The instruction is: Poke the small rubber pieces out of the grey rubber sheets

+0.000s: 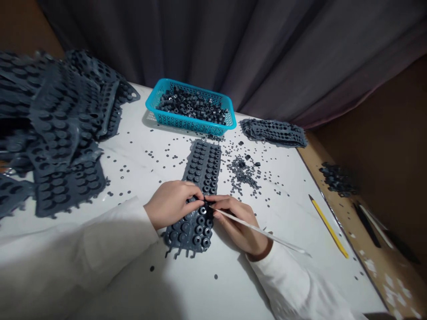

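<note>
A long dark grey moulded rubber sheet, set with rows of round ring-like parts, lies on the white table in front of me. My left hand reaches over its middle from the left, thumb and forefinger pinched on one of the sheet's round parts. From the right comes my right hand, its fingers closed around a thin white stick-like tool. The tool's tip meets the sheet close to my left fingertips; the fingers partly hide that spot. Small dark discs lie scattered right of the sheet.
A blue basket full of small dark rubber parts stands behind the sheet. Moulded sheets form a large heap at left and a smaller stack at back right. A yellow pencil-like tool and dark scraps lie at right.
</note>
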A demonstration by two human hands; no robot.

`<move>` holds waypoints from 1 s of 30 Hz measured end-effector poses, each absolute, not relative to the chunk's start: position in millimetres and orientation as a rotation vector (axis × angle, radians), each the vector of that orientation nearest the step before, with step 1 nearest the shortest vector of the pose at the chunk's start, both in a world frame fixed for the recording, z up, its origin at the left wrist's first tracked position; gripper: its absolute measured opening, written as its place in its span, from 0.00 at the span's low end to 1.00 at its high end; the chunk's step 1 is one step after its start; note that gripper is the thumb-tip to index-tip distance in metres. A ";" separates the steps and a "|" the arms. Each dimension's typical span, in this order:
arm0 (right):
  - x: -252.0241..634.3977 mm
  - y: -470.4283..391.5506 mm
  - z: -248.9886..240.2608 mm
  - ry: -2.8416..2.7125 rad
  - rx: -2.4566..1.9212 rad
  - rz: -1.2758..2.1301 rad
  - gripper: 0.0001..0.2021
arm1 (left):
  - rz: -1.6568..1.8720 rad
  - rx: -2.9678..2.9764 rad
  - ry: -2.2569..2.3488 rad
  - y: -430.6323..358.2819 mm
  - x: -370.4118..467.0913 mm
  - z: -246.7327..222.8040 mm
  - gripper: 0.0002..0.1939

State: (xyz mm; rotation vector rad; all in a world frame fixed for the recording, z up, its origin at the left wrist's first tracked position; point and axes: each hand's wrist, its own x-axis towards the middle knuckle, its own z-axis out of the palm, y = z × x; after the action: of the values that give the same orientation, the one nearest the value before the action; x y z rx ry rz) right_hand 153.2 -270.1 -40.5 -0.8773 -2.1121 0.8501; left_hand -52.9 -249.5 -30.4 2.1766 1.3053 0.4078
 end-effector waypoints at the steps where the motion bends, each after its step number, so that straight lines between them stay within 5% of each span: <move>1: 153.0 -270.2 -40.5 -2.114 -0.878 0.848 0.06 | 0.405 2.176 1.305 -249.2 -53.2 -30.8 0.07; 30: 148.3 -271.5 -35.9 -1.879 -1.052 0.952 0.03 | 0.470 2.286 1.207 -251.1 -56.4 -35.7 0.09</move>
State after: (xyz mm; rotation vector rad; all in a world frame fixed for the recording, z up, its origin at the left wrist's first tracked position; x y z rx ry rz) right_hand 148.3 -271.5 -35.9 -1.0522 -1.8790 0.9518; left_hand -56.4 -251.1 -35.7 2.2861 1.2071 0.4703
